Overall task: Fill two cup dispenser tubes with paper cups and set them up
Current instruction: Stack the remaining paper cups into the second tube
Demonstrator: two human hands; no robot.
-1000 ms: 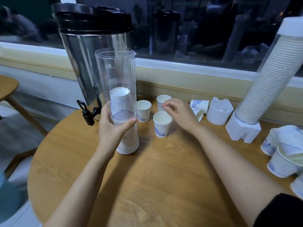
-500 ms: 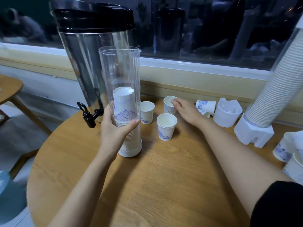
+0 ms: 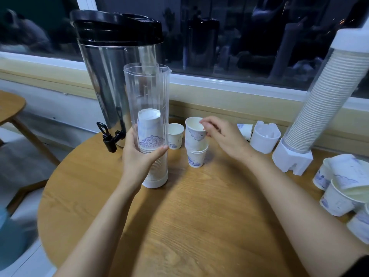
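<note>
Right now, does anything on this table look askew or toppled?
Yes. A paper cup lies on its side beside the white cap, and the loose cups at the table's right edge are a tipped jumble. The patterned cup pinched by the right hand tilts over a standing cup.

Looks like a drinks corner of an office break room or café. Shown by a tall steel drinks urn [image 3: 111, 80] with black lid [image 3: 117, 29] and tap [image 3: 108, 136] at the far left edge of a round wooden worktop [image 3: 199, 216], a tube of stacked paper cups [image 3: 319, 100] at its far right edge, loose cups [image 3: 339, 196] beside. Backed by a long dark window [image 3: 229, 37], second wooden table [image 3: 10, 106] at left.
</note>
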